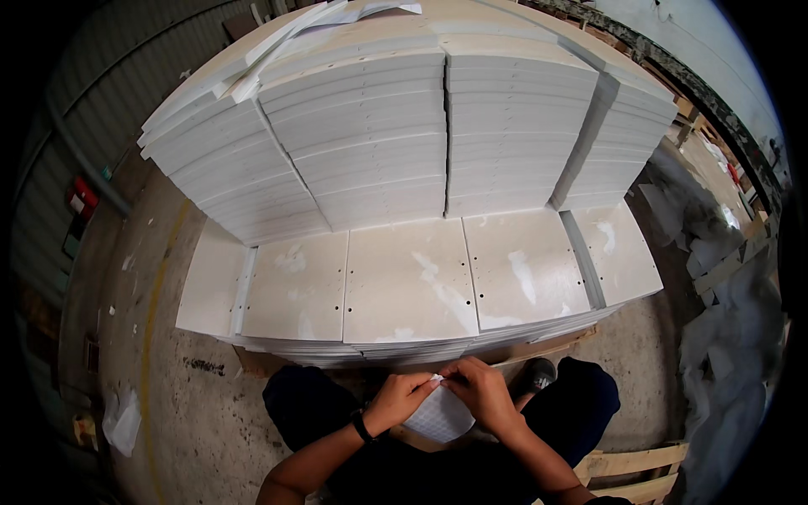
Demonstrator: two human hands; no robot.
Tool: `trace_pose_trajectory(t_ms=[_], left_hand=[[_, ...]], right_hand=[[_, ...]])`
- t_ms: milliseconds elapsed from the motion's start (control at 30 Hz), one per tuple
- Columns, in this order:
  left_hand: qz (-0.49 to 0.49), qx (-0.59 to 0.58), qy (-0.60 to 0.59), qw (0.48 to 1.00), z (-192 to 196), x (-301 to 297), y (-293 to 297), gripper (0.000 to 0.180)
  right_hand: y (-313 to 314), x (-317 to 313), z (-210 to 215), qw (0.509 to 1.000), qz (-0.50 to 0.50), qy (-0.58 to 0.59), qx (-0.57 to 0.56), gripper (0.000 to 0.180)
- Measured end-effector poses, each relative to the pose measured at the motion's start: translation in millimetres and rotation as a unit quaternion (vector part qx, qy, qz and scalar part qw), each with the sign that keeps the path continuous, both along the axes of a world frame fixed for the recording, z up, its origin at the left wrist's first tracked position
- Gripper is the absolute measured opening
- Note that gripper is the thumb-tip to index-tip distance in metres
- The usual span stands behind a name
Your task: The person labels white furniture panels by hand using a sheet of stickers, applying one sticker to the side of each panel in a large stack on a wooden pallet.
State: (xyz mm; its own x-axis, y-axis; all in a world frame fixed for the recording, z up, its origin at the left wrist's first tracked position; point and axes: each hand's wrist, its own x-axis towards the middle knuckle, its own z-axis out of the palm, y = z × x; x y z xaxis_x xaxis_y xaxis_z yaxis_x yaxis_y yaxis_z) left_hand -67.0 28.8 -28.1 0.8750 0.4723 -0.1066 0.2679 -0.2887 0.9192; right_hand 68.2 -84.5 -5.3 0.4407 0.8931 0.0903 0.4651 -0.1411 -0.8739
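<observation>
Close to my body, between my knees, both hands pinch the top edge of a white textured sheet (442,417), which looks like quilted paper or cloth. My left hand (402,397), with a dark band on its wrist, grips it from the left side. From the right, my right hand (481,389) has its thumb and fingers closed on the same edge, almost touching the left fingertips. A small bunched white bit shows between the fingers. The sheet hangs down below the hands. Just ahead lies a low layer of pale panels (408,282) with small drilled holes and whitish smears.
Behind the low panels rise tall stacks of white-edged boards (362,126), with loose boards and papers on top. Crumpled plastic film (732,362) lies at the right, near a wooden pallet (640,463). A white plastic bag (124,421) sits on the floor at left.
</observation>
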Motion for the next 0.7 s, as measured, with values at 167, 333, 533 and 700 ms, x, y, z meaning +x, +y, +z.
trace_pose_trajectory(t_ms=[167,333,533,700], left_hand=[[0.007,-0.019,-0.006,1.000,-6.0,1.9,0.4,0.023],[0.012,-0.052,0.022,0.998,-17.9,-0.7,5.2,0.021],[0.021,-0.158,0.045,0.986,-39.1,-4.7,12.5,0.019],[0.041,-0.177,0.041,0.983,-47.3,-5.0,13.0,0.021]], right_hand=[[1.9,0.2,-4.6,1.000,0.001,-0.017,-0.004,0.014],[6.8,-0.4,-18.1,0.999,0.005,-0.043,0.020,0.014],[11.6,-0.4,-24.7,0.998,0.022,-0.063,0.017,0.016],[13.1,-2.4,-31.7,0.997,0.032,-0.068,0.015,0.016]])
